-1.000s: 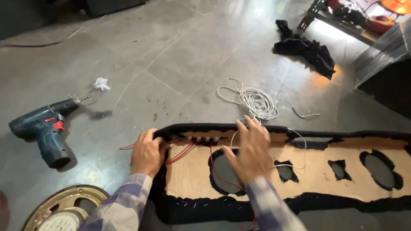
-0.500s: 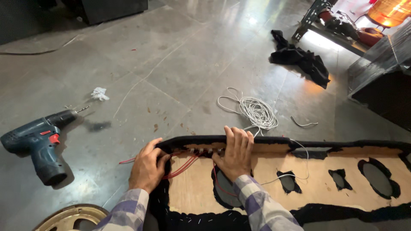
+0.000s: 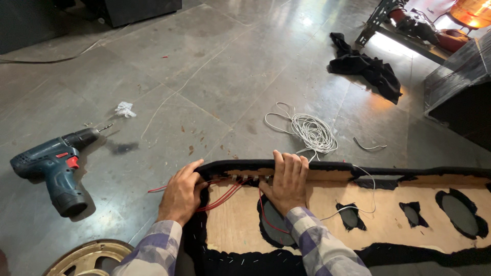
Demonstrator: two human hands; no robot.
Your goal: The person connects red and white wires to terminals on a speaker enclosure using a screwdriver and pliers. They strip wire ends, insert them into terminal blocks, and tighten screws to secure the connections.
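Observation:
A long wooden panel (image 3: 317,225) edged in black fabric lies on the floor, with several round and oval cut-outs. My left hand (image 3: 180,193) grips the panel's left end, fingers curled over the black edge beside a bundle of red wires (image 3: 220,197). My right hand (image 3: 287,180) presses on the top edge, fingers hooked over the black trim, palm above a dark round cut-out (image 3: 276,225). A thin white wire (image 3: 358,202) runs across the panel from the top edge.
A blue cordless drill (image 3: 53,166) lies on the grey tiled floor at left. A coil of white cable (image 3: 309,130) sits beyond the panel. A black cloth (image 3: 368,69) lies farther back. A round metal speaker frame (image 3: 89,258) is at the bottom left.
My right hand has slid left along the panel's top edge and closed its fingers over the trim. The left hand stays on the left end. The view has shifted slightly.

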